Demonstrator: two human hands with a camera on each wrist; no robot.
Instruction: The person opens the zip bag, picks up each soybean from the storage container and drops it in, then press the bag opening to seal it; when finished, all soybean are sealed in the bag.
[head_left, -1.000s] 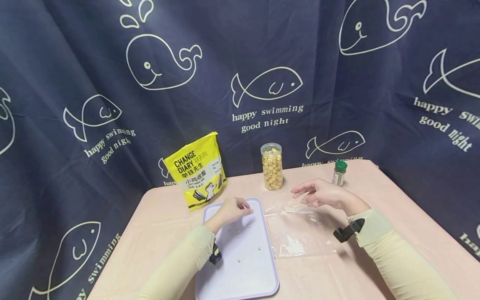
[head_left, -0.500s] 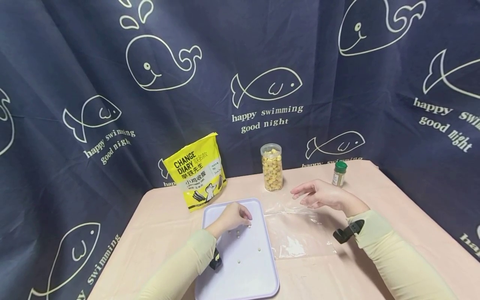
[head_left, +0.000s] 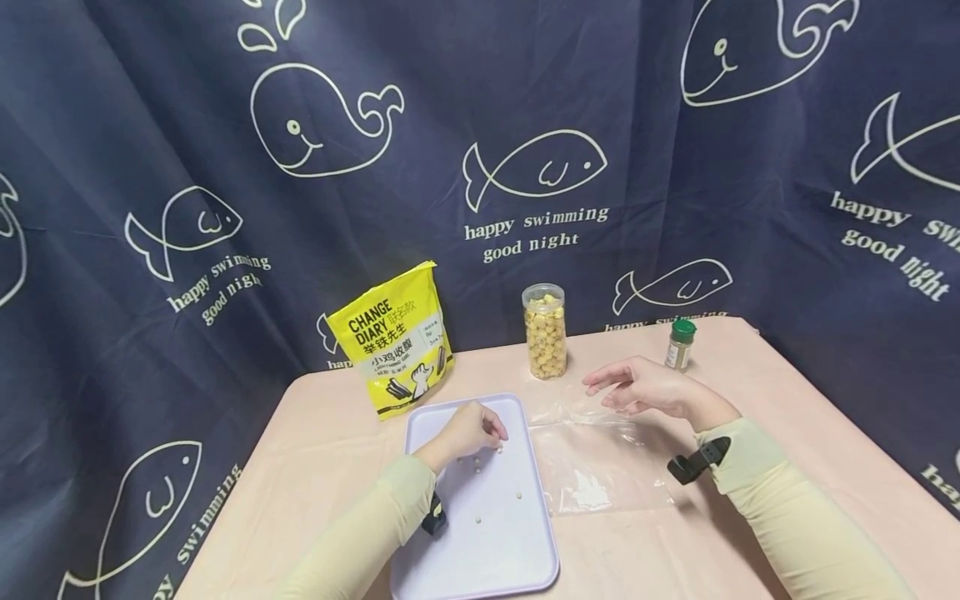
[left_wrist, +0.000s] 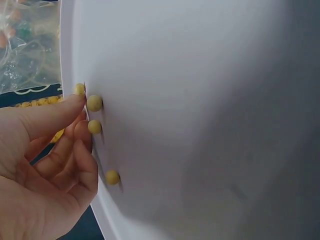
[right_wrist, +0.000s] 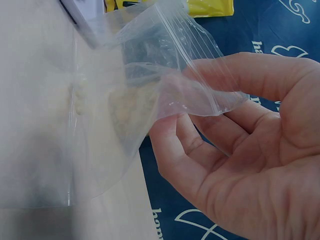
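Note:
My left hand (head_left: 468,429) reaches down over the lilac tray (head_left: 495,567), fingers curled. In the left wrist view, its thumb tip meets a small yellowish ball (left_wrist: 80,89), which it pinches against a finger mostly hidden behind the thumb. Close by on the tray lie other such balls (left_wrist: 94,126), and two more sit nearer the front. To the right of the tray, my right hand (head_left: 645,387) holds up the mouth of a clear zip bag (head_left: 592,475). The right wrist view shows its fingers gripping the bag's ribbed edge (right_wrist: 185,65); the bag's body lies flat on the table.
A yellow snack pouch (head_left: 393,342) stands behind the tray. Further right is a clear jar of popcorn (head_left: 545,337), and a green-capped shaker bottle (head_left: 680,346) stands beyond my right hand. Blue printed cloth (head_left: 525,100) hangs behind the pink-covered table (head_left: 315,450).
My left hand has come down from above the tray to a ball, its fingertips closing around it. My right hand keeps its place at the bag's mouth.

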